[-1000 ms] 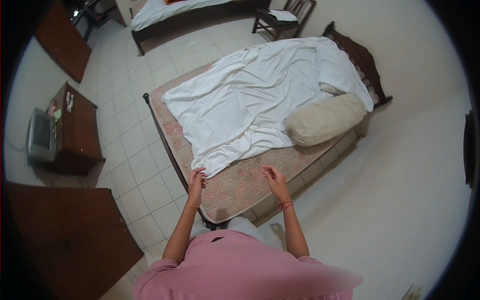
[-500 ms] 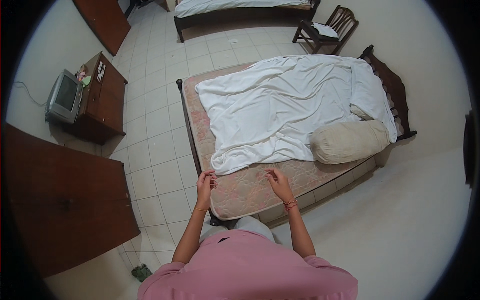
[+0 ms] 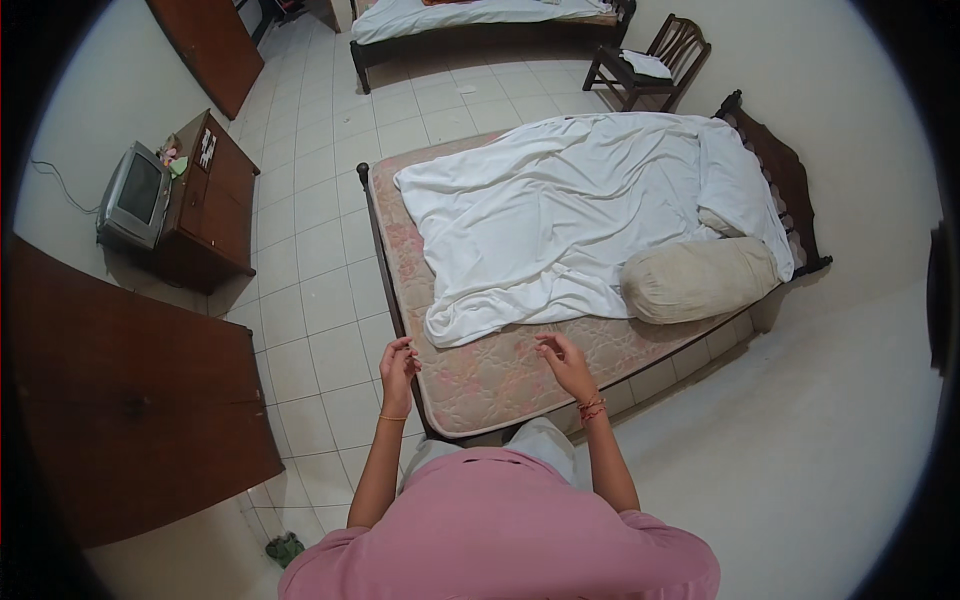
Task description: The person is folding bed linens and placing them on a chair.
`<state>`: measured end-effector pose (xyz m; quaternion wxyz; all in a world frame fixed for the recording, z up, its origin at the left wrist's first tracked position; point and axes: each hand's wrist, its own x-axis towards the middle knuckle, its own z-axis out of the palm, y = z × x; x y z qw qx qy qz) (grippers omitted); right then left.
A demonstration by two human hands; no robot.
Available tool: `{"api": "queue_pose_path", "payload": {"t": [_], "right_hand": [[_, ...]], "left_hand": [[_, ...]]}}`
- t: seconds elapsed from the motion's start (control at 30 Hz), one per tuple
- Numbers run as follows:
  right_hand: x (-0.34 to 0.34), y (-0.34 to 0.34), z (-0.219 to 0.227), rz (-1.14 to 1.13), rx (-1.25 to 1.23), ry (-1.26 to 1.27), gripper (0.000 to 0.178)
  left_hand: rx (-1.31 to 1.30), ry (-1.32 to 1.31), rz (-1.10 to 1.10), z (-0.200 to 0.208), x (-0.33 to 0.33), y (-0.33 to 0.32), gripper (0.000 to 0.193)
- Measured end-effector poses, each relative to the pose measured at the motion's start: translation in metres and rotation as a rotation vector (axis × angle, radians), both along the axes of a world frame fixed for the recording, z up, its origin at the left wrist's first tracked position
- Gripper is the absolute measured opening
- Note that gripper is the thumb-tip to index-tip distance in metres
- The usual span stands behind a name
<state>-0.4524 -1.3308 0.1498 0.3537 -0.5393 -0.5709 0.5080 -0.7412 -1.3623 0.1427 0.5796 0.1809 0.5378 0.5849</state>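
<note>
Rumpled white sheet [image 3: 540, 210] on a mattress [image 3: 480, 385], two empty hands near it.
A beige bolster [image 3: 700, 283] lies by the sheet toward the headboard [image 3: 790, 180]. The left hand [image 3: 399, 365] is near the mattress's foot edge, the right hand [image 3: 567, 366] before its bare near part; each grip is half-wide, fingers loosely curled, holding nothing. Beyond the mattress stands a wooden chair [image 3: 647, 72].
</note>
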Motion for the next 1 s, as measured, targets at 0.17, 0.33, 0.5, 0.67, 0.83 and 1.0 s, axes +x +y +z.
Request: {"api": "queue_pose_path", "payload": {"t": [0.17,0.33,0.5,0.67,0.83,1.0], "right_hand": [[0.053,0.033,-0.014,0.049,-0.002,-0.028,0.02],[0.104,0.052,-0.036,0.22,-0.05,-0.025,0.02],[0.155,0.081,-0.028,0.412,-0.074,-0.139,0.019],[0.201,0.103,-0.027,0.352,-0.016,-0.216,0.018],[0.216,0.095,-0.018,0.232,-0.018,-0.238,0.02],[0.214,0.069,-0.024,0.167,-0.034,-0.206,0.022]], "left_hand": [[0.073,-0.06,0.081,-0.007,0.038,0.019,0.022],[0.035,0.009,0.373,-0.012,0.086,0.034,0.021],[-0.024,-0.028,0.421,-0.017,0.148,0.047,0.022],[-0.048,-0.009,0.305,-0.01,0.19,0.063,0.021],[-0.021,0.0,0.22,-0.014,0.205,0.074,0.021],[-0.067,-0.015,0.074,-0.019,0.211,0.087,0.022]]}}
